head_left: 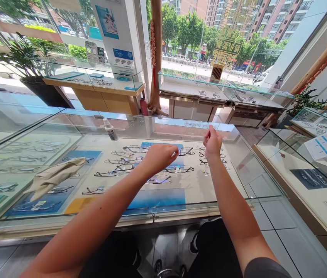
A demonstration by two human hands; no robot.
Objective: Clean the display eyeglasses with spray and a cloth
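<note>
Since the glass-topped bench could smudge, light contact seems best; the tan cloth lies leftward, left hand and right hand curl narrowly, nothing visible inside, and the white bottle stands beyond.

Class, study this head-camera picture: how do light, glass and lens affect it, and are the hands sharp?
Head view: bright daylight through the windows, with patches outside washed out; head view: pale reflections on the glass counter; head view: the white pillar leans, suggesting wide-angle distortion; head view: left hand and right hand look fairly sharp.
</note>
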